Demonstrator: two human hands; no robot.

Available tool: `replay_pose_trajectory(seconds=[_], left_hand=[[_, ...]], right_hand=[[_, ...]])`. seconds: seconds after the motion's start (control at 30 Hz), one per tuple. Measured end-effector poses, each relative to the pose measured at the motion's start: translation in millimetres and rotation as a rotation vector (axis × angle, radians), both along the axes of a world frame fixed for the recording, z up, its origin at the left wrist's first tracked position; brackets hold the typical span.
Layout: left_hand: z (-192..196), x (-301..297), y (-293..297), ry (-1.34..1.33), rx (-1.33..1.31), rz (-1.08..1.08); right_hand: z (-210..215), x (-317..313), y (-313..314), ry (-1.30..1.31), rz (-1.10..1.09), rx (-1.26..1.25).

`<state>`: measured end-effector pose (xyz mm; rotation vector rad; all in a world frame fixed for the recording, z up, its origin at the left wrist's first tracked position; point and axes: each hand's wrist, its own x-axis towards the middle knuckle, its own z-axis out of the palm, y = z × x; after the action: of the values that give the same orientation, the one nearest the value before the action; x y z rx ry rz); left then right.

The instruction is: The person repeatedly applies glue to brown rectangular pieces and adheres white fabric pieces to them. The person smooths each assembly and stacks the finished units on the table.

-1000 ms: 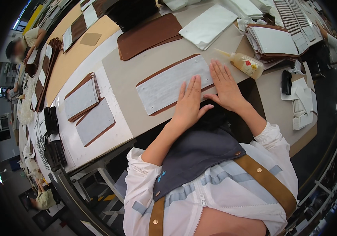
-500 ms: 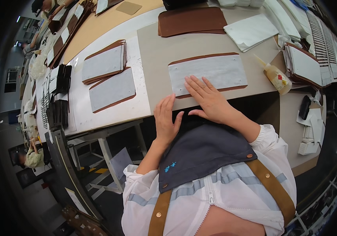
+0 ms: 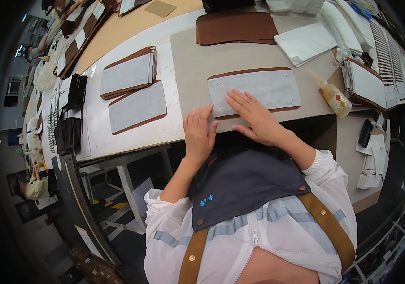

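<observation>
A brown leather panel (image 3: 247, 71) faced with a pale grey lining sheet (image 3: 271, 87) lies flat in front of me on a grey work mat (image 3: 188, 61). My right hand (image 3: 252, 116) rests on the lining's lower left part, its fingers outstretched. By the panel's lower left corner is my left hand (image 3: 198, 130), fingers extended and thumb apart, holding nothing. Whether its fingertips touch the corner I cannot tell. Two groups of similar lined panels (image 3: 129, 75) lie to the left, one stacked and overlapping the other.
A stack of brown leather pieces (image 3: 235, 28) lies at the back, beside white sheets (image 3: 306, 40). A squeeze bottle of yellowish liquid (image 3: 335, 99) stands tilted right of the panel. More lined panels (image 3: 365, 83) are piled beyond it. Black folded pieces (image 3: 72, 94) sit far left.
My left hand has shifted slightly left and up along the panel's corner. My right hand stays on the lining with little movement. The whole view has moved slightly.
</observation>
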<state>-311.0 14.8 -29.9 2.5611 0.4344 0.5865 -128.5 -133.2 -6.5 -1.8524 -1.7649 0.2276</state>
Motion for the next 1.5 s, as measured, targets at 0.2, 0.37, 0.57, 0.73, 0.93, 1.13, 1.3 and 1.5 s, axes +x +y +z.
replay_pose_trajectory(seconds=[0.2,0.37,0.57,0.73,0.93,1.13,1.3,1.5], left_hand=[[-7.6,81.7,-2.0,-0.052,0.027,-0.069],[-16.6,90.4,-4.3,0.244,0.230,-0.078],[-5.0,91.0,-8.2,0.328,0.244,-0.073],[2.9,79.3,25.0,0.060,-0.412,-0.148],[10.7,44.3,41.4,-0.088,-0.492,0.031],[9.7,21.0,14.5,0.277,0.322,-0.062],[19.6,12.6,11.0,0.160,0.126,-0.070],[13.0,0.7,-12.1,0.100,0.059,-0.319]], right_hand=[[-15.5,38.6,13.4,-0.226,-0.207,0.011],[-31.2,56.4,-1.2,-0.199,-0.255,-0.072],[-31.7,91.0,-37.5,-0.317,-0.434,-0.160],[-34.8,96.1,-38.4,-0.129,-0.419,-0.087],[-32.9,99.1,-50.6,0.030,-0.436,0.082],[-21.8,79.5,-66.6,-0.294,-0.518,-0.195],[-14.9,70.2,-75.5,-0.166,-0.532,0.004],[3.1,7.4,-53.1,0.115,-0.115,0.043]])
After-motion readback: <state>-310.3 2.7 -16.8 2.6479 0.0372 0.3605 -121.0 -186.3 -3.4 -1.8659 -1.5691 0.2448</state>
